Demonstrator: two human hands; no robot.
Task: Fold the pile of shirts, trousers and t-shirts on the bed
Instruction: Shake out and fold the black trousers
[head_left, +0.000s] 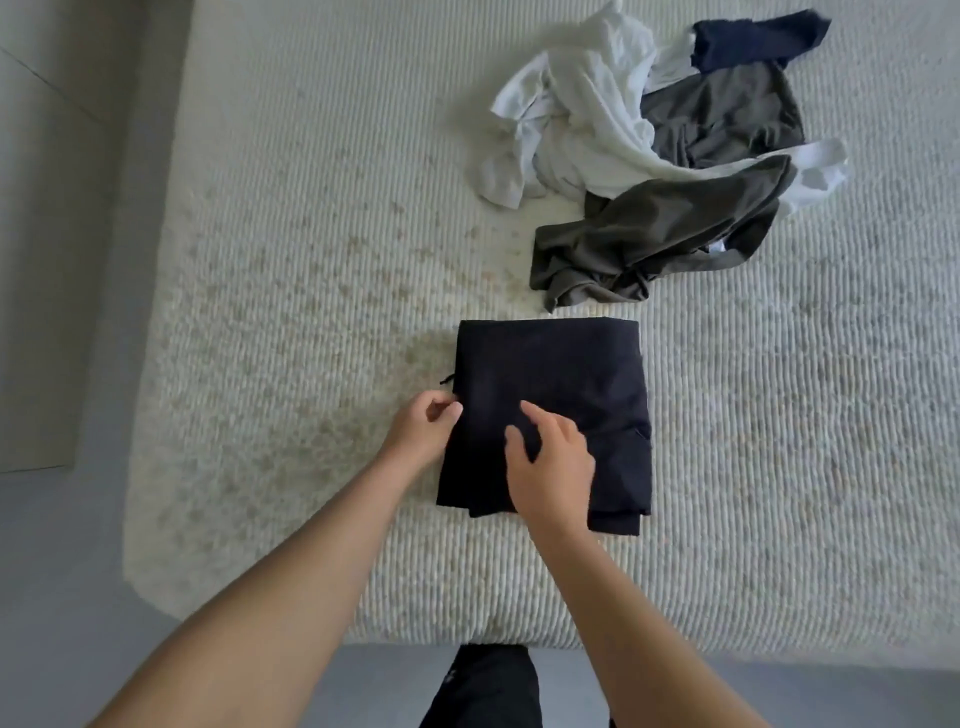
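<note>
A black garment (550, 374) lies folded into a rectangle near the front edge of the bed (311, 260). My left hand (423, 431) is at its left edge, fingers curled beside the cloth where a short black drawstring sticks out. My right hand (550, 467) rests on top of the garment, fingers spread and slightly bent. Behind it, at the back right, lies an unfolded pile: a white shirt (582, 114), a dark grey garment (665, 234) and a navy piece (753, 36).
The bed has a cream ribbed cover with its left edge by a grey floor (52, 545). A pale wall or cabinet (47, 208) stands at the left. My dark-clothed leg (483, 686) shows below the bed's front edge.
</note>
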